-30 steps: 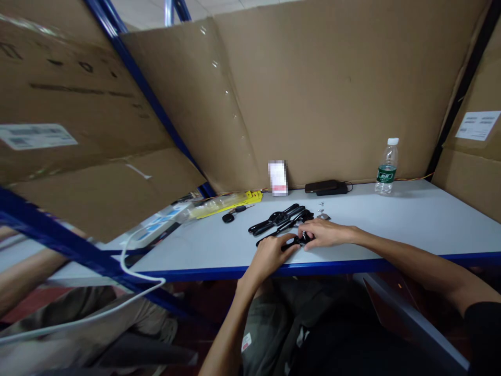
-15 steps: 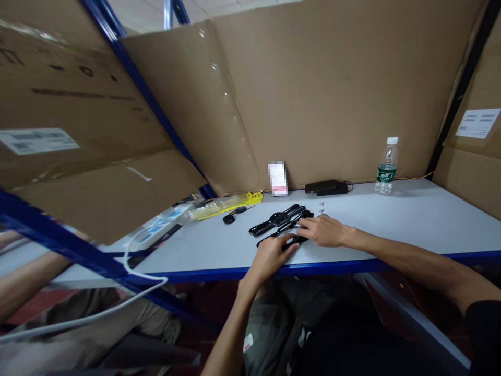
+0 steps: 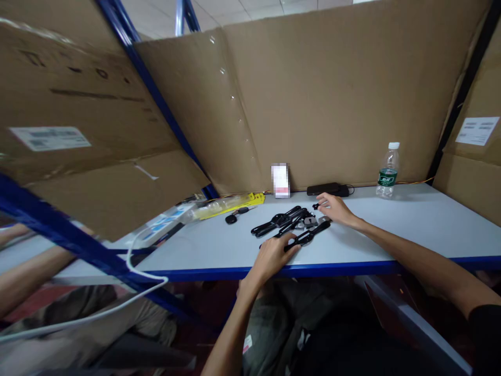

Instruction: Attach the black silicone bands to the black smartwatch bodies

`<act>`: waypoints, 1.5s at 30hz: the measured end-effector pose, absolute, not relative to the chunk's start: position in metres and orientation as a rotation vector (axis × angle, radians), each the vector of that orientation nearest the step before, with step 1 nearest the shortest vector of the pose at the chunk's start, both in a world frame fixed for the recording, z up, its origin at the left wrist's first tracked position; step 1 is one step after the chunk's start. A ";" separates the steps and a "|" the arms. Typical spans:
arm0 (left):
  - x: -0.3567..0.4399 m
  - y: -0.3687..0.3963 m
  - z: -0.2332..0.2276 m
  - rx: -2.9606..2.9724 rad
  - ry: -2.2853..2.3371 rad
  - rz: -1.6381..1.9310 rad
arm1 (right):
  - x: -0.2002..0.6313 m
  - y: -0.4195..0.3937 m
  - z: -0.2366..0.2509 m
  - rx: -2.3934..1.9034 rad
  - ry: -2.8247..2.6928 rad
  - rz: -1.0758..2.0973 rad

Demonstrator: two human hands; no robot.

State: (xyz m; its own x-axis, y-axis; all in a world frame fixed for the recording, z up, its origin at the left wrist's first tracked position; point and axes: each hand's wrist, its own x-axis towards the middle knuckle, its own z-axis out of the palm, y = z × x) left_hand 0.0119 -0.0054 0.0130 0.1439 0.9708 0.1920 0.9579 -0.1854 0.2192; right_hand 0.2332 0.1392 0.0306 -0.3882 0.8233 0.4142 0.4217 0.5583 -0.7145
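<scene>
My left hand (image 3: 273, 256) rests near the table's front edge, gripping the near end of a long black handled part (image 3: 309, 236). My right hand (image 3: 335, 208) is farther back, fingers spread over the small metal pieces (image 3: 310, 221) and pinching a tiny black piece at its fingertips. A pile of black handle-shaped parts (image 3: 279, 221) lies just left of the right hand, on the white table (image 3: 410, 224).
A water bottle (image 3: 388, 171) stands at the back right. A dark phone-like block (image 3: 326, 188) and a small white card (image 3: 280, 180) lean by the cardboard wall. A yellow packaged strip (image 3: 227, 203) and a black key (image 3: 234, 215) lie left. Another person's arm (image 3: 23, 279) is at the far left.
My right hand has lifted off the black part and moved back and right to the small pieces. The left hand keeps the black part, now uncovered.
</scene>
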 end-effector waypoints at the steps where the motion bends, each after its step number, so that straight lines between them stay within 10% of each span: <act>1: 0.012 -0.005 0.012 2.343 1.967 0.459 | 0.235 0.140 0.032 -0.974 -2.023 0.566; 20: 0.039 -0.010 0.028 0.978 0.987 1.974 | 0.209 0.073 0.034 -0.560 -2.179 0.409; 45: -0.051 0.022 0.000 0.664 1.101 2.213 | 0.140 0.106 0.028 -0.307 -2.927 -0.777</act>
